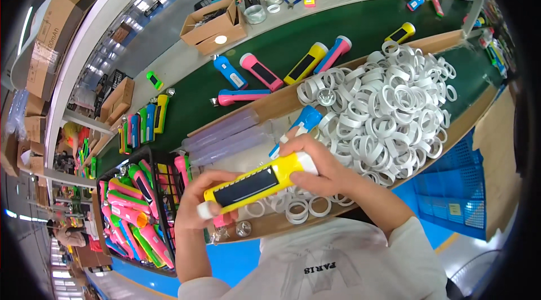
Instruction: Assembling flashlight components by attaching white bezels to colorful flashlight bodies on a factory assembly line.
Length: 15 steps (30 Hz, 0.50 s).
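Observation:
A yellow flashlight (262,176) with a black panel along its side lies slantwise between my two hands. My left hand (193,201) is closed around its lower-left end, where a white end piece shows. My right hand (326,170) grips the upper-right end, fingers and thumb on the white ring there. Just beyond my right hand a blue flashlight (307,120) leans in the shallow cardboard tray (451,136). Loose white rings (389,108) are heaped over the tray's right side, some also under the held flashlight. Small clear reflector cups (243,228) sit by the tray's near edge.
A black crate (169,232) full of pink, green and blue flashlights stands at left. Beyond the tray, several flashlights (261,71) lie on the green conveyor belt (197,94). An open cardboard box (217,26) and tape rolls (255,14) stand behind it. A blue basket (451,187) is at right.

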{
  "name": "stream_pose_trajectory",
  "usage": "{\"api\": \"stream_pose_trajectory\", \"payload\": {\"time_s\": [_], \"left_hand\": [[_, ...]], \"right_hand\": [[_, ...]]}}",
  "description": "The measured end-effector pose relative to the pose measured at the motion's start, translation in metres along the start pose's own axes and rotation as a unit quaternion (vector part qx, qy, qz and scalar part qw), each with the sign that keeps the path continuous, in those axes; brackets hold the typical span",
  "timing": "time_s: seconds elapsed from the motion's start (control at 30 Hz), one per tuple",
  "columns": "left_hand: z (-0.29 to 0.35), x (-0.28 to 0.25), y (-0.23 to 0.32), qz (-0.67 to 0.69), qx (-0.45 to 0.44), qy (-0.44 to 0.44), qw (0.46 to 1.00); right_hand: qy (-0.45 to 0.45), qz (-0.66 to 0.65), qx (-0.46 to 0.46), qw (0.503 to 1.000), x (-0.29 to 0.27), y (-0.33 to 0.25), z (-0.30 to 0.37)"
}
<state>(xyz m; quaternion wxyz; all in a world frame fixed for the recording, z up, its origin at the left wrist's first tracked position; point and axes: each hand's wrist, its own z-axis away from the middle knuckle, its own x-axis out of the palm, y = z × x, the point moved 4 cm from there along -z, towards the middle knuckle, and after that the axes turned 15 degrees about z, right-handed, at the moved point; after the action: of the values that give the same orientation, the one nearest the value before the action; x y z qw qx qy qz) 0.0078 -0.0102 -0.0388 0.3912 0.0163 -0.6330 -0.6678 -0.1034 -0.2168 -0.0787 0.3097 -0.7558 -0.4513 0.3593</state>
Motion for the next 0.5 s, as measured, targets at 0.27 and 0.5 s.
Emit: {"api": "stream_pose_trajectory", "payload": {"time_s": [0.27, 0.5], "left_hand": [[0.009, 0.034, -0.001, -0.281, 0.037, -0.165, 0.945], [-0.026, 0.036, -0.032, -0.572, 0.312, -0.131, 0.747]], "right_hand": [[0.071, 0.130, -0.053, 0.988, -0.005, -0.055, 0.022], [0.026, -0.180, 0.306, 0.934, -0.008, 0.030, 0.024]]}}
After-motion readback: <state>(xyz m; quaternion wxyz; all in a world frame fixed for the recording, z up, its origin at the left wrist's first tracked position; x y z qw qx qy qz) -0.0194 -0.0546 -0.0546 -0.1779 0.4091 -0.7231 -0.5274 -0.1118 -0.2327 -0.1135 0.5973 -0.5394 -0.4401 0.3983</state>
